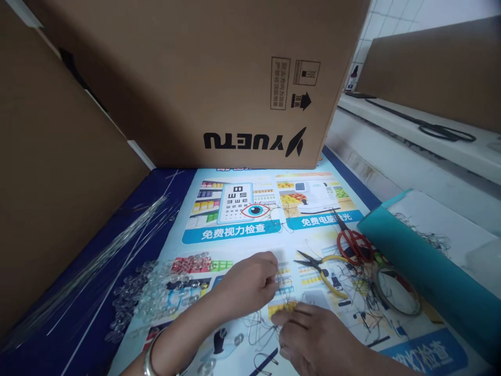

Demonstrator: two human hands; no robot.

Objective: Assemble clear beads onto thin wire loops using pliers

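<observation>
Ahead of you a big cardboard box [203, 78] fills the upper middle of the frame. Another brown panel [50, 172] walls off the left. White wall tiles [395, 15] show at upper right, above a pale ledge [410, 130] in soft, even light.

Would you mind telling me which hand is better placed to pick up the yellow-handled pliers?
The right hand, probably: the yellow-handled pliers lie just beyond it on the poster, while the left hand is farther over, pinching thin wire.
</observation>
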